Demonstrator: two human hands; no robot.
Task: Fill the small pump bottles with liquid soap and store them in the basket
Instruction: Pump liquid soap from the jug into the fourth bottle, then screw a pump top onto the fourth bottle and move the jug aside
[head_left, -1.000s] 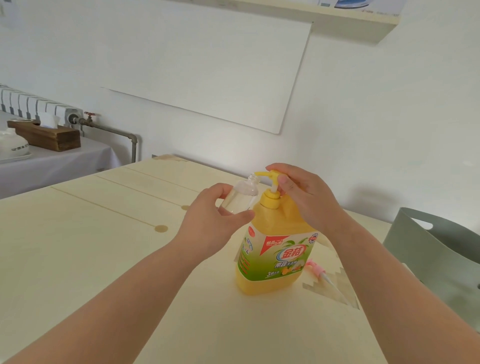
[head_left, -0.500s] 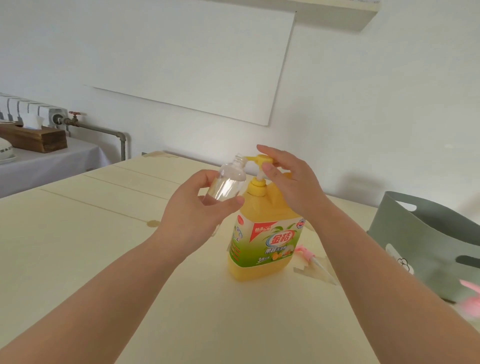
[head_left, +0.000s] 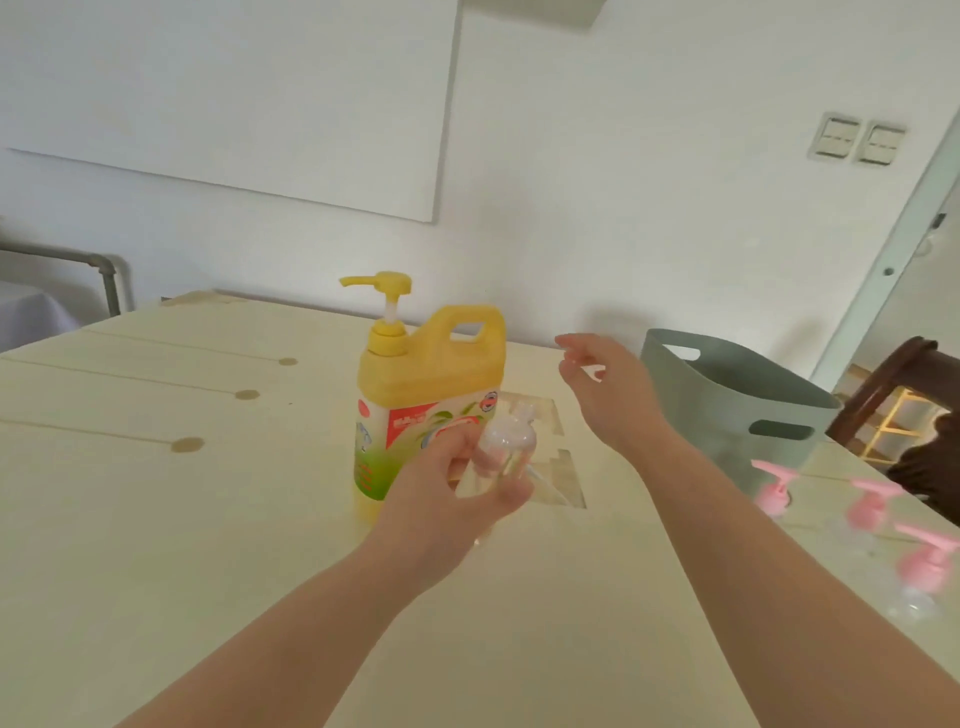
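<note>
A big yellow soap jug (head_left: 426, 395) with a pump head stands upright in the middle of the pale table (head_left: 156, 519). In front of it my left hand (head_left: 457, 493) grips a small clear bottle (head_left: 501, 452) with no cap, neck up and tilted. My right hand (head_left: 602, 384) hovers to the right of the jug, fingers loose, holding nothing. A grey-green basket (head_left: 727, 400) stands at the right. Three small bottles with pink pump tops (head_left: 872, 509) stand on the table in front of the basket, blurred.
The wall runs close behind the table. A dark wooden chair (head_left: 904, 415) and a door frame are at the far right. A grey pipe (head_left: 104, 270) stands at the left by another covered table.
My right hand has left the jug's pump and moved right toward the basket. My left hand has brought the small bottle down and away from the spout. The view has turned right.
</note>
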